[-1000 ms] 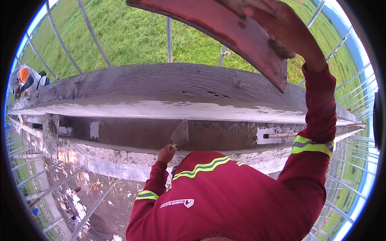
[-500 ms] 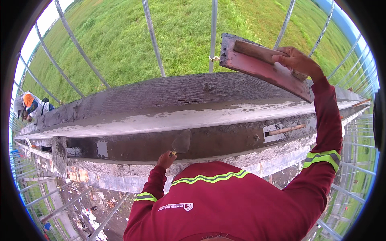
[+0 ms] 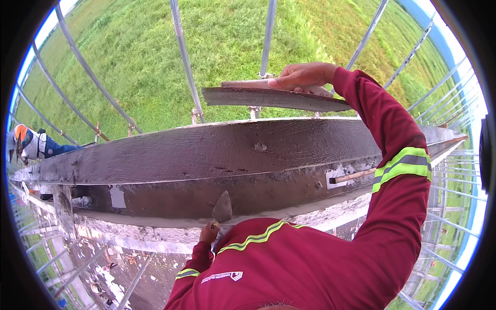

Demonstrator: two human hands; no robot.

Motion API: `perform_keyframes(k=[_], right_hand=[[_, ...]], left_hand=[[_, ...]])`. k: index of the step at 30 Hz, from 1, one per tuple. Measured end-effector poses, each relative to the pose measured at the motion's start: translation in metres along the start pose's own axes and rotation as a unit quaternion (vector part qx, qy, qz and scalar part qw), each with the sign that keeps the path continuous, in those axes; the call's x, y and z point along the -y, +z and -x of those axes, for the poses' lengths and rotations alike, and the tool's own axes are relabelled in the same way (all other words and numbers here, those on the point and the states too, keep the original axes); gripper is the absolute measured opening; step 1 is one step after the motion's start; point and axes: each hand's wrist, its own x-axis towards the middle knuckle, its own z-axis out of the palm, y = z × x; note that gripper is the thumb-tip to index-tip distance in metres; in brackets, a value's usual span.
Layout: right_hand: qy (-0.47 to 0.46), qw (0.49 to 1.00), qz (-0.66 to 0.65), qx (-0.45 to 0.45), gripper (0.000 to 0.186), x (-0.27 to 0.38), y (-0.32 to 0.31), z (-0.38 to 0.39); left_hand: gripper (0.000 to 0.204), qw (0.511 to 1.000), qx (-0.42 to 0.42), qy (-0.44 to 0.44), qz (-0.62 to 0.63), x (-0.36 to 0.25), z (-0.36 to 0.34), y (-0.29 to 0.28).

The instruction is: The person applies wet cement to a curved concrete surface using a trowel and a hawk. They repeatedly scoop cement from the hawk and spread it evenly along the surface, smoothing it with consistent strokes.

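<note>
Float [image 3: 268,98] is gripped by the outstretched right hand [image 3: 306,76].

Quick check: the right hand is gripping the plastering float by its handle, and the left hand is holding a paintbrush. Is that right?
Not quite: the tool in the left hand is a pointed trowel, as the head view shows. The right hand does grip the plastering float by its handle.
</note>
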Motion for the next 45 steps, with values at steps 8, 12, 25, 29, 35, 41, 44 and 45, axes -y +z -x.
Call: perform_keyframes(k=[8,12,25,29,35,41,44,45], right_hand=[[0.035,0.993,-0.062,0.09,0.058,0.001,0.029,-0.055],[0.039,0.992,-0.049,0.109,0.058,0.013,0.046,-0.082],[0.012,0.985,-0.051,0.167,0.055,0.126,0.107,-0.229],[-0.011,0.977,-0.11,0.184,0.052,0.154,0.139,-0.303],[-0.018,0.977,-0.074,0.2,0.058,0.198,0.182,-0.406],[-0.081,0.995,0.047,-0.045,0.058,0.204,0.088,-0.352],[-0.114,0.976,0.138,-0.124,0.059,0.189,0.038,-0.258],[-0.145,0.966,0.161,-0.143,0.059,0.178,0.031,-0.223]], left_hand=[[0.049,1.0,-0.003,-0.011,0.027,-0.001,0.003,0.004],[0.05,0.998,0.01,-0.062,0.015,-0.007,0.007,0.002],[0.047,0.994,0.002,-0.061,0.092,-0.01,0.011,0.008],[0.047,0.992,0.003,-0.061,0.113,-0.006,0.011,0.016],[0.045,0.99,-0.026,-0.024,0.136,-0.008,0.011,0.014],[0.044,0.992,-0.021,-0.032,0.122,-0.017,0.015,-0.001],[0.048,0.993,-0.009,-0.013,0.116,-0.018,0.015,-0.005],[0.05,0.994,-0.008,-0.014,0.108,-0.017,0.013,-0.006]])
